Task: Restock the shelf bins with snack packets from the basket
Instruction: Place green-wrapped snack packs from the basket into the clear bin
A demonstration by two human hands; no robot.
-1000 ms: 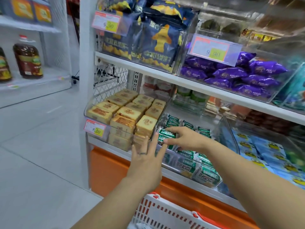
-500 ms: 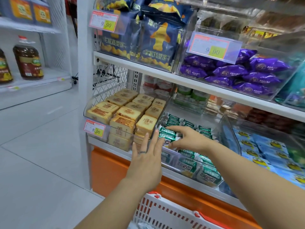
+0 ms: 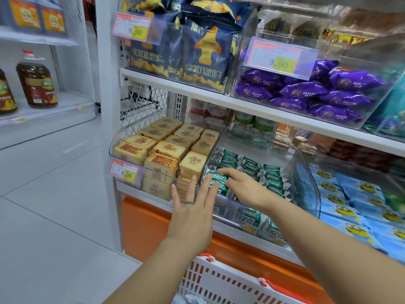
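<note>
Fingers on green foil

Fingertips of the right hand curl over a glossy green packet and pinch it at the front-left corner of the clear plastic bin, above rows of matching crinkled wrappers. Left hand is flat with straight fingers fanned wide at the bin's transparent front; contact unclear. Square tan toast packs sit alongside. The white slotted basket waits below.
</note>
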